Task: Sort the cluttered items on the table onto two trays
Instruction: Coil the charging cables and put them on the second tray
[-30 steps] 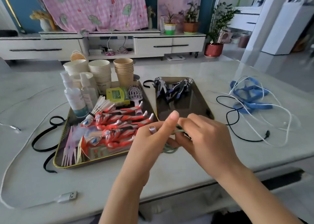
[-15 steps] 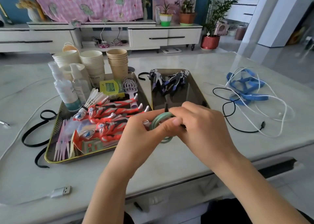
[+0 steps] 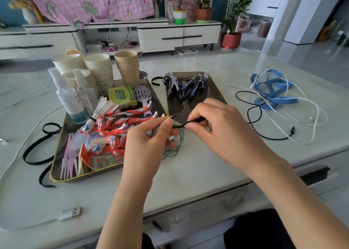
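Observation:
My left hand [image 3: 149, 143] grips a coiled green cable [image 3: 174, 150] just in front of the two trays. My right hand [image 3: 217, 124] pinches a thin black strap [image 3: 190, 121] that crosses the top of the coil. The left tray [image 3: 56, 171] is packed with red toy figures [image 3: 117, 127], spray bottles [image 3: 73, 99], paper cups [image 3: 100, 69], a green box, a purple brush and pink forks. The right tray [image 3: 217, 90] is dark and holds two dark blue figures [image 3: 185, 86] at its far end.
White and black cables [image 3: 294, 127] and a blue strap bundle [image 3: 272, 90] lie on the table to the right. Black straps [image 3: 37, 150] curl left of the left tray. A USB plug [image 3: 70, 212] on a white cable lies near the front edge.
The green coil stays in my left hand. My right hand has pulled back to the right, drawing the black strap out across the coil. The view has tilted down a little.

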`<action>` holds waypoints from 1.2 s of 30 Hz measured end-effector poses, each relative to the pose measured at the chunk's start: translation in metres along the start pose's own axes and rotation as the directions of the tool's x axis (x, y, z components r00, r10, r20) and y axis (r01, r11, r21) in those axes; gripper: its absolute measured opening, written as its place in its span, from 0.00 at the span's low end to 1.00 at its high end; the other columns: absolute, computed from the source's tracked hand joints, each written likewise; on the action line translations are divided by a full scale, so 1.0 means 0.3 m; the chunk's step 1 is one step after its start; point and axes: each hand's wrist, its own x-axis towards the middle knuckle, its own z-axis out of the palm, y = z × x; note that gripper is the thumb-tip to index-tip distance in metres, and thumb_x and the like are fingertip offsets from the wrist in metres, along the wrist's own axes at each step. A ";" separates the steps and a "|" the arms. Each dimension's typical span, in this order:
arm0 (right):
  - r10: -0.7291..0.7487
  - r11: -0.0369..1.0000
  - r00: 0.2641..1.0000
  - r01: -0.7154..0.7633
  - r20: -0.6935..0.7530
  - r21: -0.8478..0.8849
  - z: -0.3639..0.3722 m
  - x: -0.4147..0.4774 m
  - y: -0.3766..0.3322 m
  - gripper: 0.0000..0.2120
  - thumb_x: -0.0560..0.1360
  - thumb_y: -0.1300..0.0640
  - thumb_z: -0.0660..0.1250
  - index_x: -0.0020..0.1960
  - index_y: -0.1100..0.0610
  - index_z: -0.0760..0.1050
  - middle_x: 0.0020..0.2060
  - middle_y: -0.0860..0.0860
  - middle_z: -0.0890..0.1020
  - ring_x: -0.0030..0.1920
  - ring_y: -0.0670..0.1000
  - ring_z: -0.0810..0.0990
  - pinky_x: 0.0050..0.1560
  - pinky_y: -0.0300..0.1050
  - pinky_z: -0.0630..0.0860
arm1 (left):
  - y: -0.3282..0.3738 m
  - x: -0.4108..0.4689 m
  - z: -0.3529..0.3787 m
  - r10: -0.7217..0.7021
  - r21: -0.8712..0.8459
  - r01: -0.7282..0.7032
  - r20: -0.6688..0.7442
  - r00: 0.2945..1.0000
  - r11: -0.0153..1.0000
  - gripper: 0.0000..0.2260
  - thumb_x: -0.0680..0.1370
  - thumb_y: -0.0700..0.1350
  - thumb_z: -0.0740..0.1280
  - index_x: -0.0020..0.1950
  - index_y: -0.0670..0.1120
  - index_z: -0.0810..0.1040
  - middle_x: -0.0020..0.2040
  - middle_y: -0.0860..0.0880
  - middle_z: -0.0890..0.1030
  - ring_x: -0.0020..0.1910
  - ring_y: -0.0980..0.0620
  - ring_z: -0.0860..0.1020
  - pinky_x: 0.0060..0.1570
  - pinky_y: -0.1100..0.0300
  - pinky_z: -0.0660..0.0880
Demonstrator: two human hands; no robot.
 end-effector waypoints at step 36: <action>0.237 0.639 0.969 -0.210 0.070 0.740 -0.038 -0.010 -0.028 0.08 0.71 0.69 0.68 0.42 0.58 0.74 0.37 0.55 0.80 0.38 0.49 0.80 0.41 0.37 0.78 | 0.019 -0.019 0.022 0.141 -0.038 -0.138 0.110 0.984 0.990 0.10 0.77 0.44 0.65 0.37 0.44 0.80 0.26 0.48 0.80 0.23 0.60 0.70 0.29 0.69 0.65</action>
